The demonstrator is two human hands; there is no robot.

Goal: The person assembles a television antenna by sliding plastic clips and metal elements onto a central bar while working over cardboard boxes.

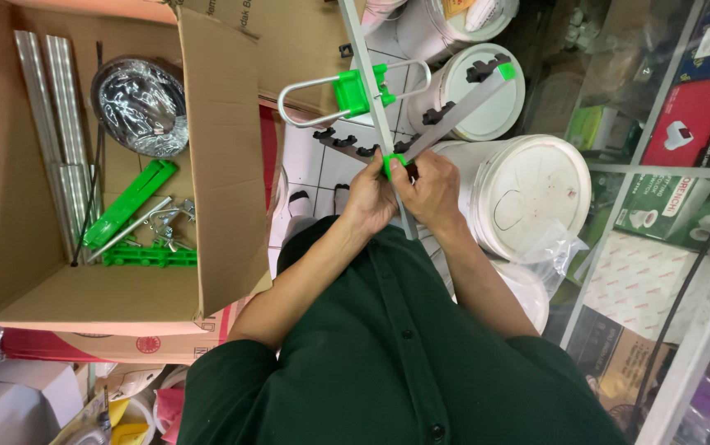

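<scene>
My left hand (369, 200) and my right hand (429, 191) meet in front of my chest. Both grip a small green plastic joint (391, 163) on a long grey metal boom (367, 78). From that joint two grey arms with black clips fan out: one (466, 100) rises to the right and ends in a green cap, the other (347, 143) runs to the left. Higher on the boom sits a green bracket (353, 91) with a bent metal loop (299, 95).
An open cardboard box (223, 165) on my left holds aluminium rods (51, 124), a coiled cable in plastic (142, 105), green plastic parts (128, 204) and metal clamps. White lidded buckets (528, 191) stand ahead on the right. Glass shelving (677, 165) with boxed goods lines the right side.
</scene>
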